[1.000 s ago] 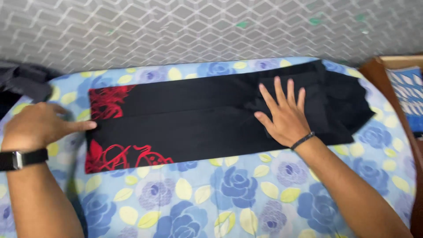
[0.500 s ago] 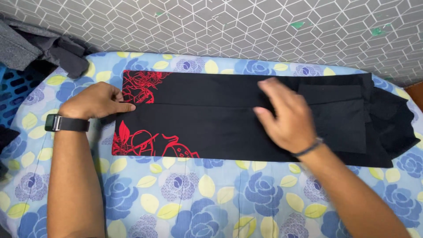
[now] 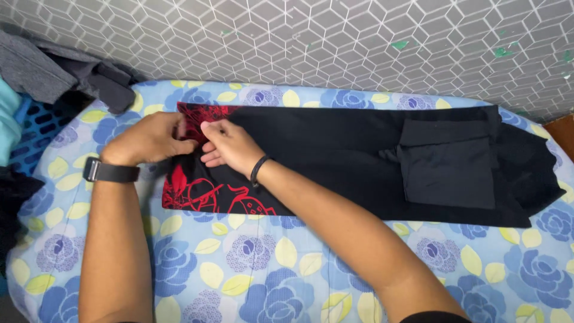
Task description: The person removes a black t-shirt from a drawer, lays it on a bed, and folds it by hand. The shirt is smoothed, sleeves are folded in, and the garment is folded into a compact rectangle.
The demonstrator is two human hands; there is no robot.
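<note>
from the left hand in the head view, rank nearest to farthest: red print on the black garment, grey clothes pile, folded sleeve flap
1. red print, touching the left hand, at the garment's left end.
2. grey clothes pile, upper left, off the garment.
3. folded sleeve flap, far right on the garment.

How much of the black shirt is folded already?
Done: the black shirt lies in a long narrow strip on the flowery cover, its sleeve tucked on top. In hand: the left hand and right hand pinch the red-printed end. Left: the strip is not yet folded shorter.
</note>
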